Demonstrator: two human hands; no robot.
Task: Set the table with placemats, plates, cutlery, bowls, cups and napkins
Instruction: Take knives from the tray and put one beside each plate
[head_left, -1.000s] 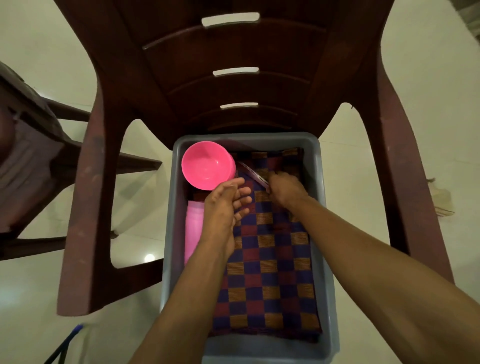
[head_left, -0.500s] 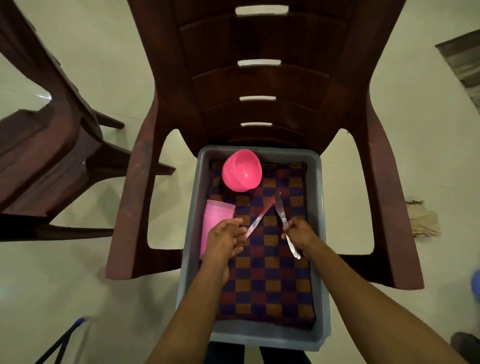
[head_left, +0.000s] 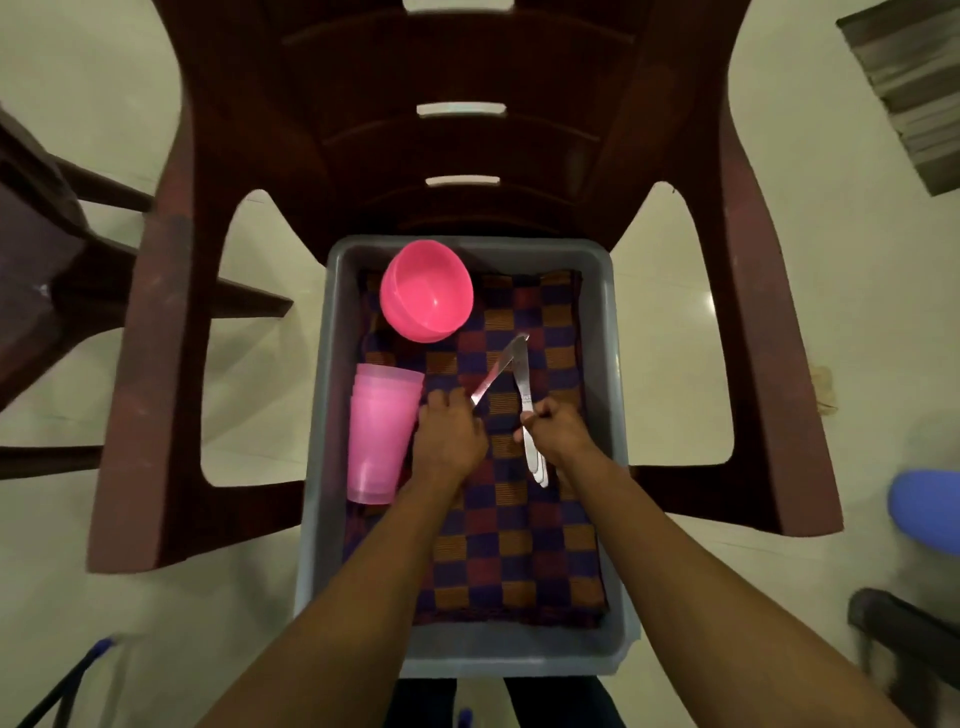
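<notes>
**me:** Since the shot half a second back, both hands sit a little farther up the bin and the pink bowl (head_left: 426, 291) looks tipped more toward me; it's at the far left end of the grey bin (head_left: 613, 364), on the checkered cloth (head_left: 514, 561). One second back my hands were right up by that bowl, digging for the cutlery.

**other:** ok so what are you actually holding?

**me:** My left hand (head_left: 449, 434) has its fingers curled round the handle of one knife (head_left: 498, 369), blade pointing up and away. My right hand (head_left: 558, 434) grips a bunch of cutlery (head_left: 524, 384), and the handle ends stick out below my fist. The two tips cross over the cloth.

**other:** count?

**me:** One bowl. One knife on the left. The right bunch looks like two or three pieces, can't tell exactly. The pink cups (head_left: 376, 431) are nested in one stack lying along the bin's left wall, maybe three or four rims. One cloth, one bin, which sits on a brown plastic chair (head_left: 457, 62).
</notes>
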